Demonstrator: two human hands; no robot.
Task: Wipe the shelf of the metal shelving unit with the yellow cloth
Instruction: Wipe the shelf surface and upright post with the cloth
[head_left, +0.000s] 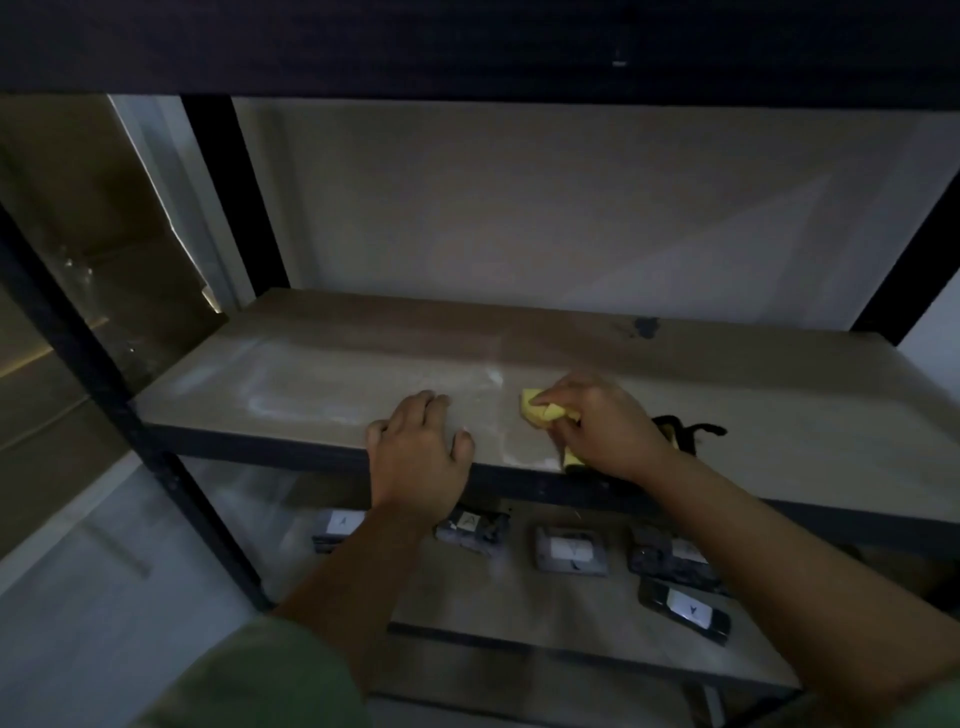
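Black cord (685, 434) beside right hand (608, 431)

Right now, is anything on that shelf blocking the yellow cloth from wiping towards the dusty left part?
Only the person's own left hand, resting flat on the front edge of the pale shelf board, left of the crumpled yellow cloth gripped by the right hand. Behind it, the board looks clear.

Dim storeroom: black metal shelving unit (104, 358), labelled packets (571, 556) on lower shelf.
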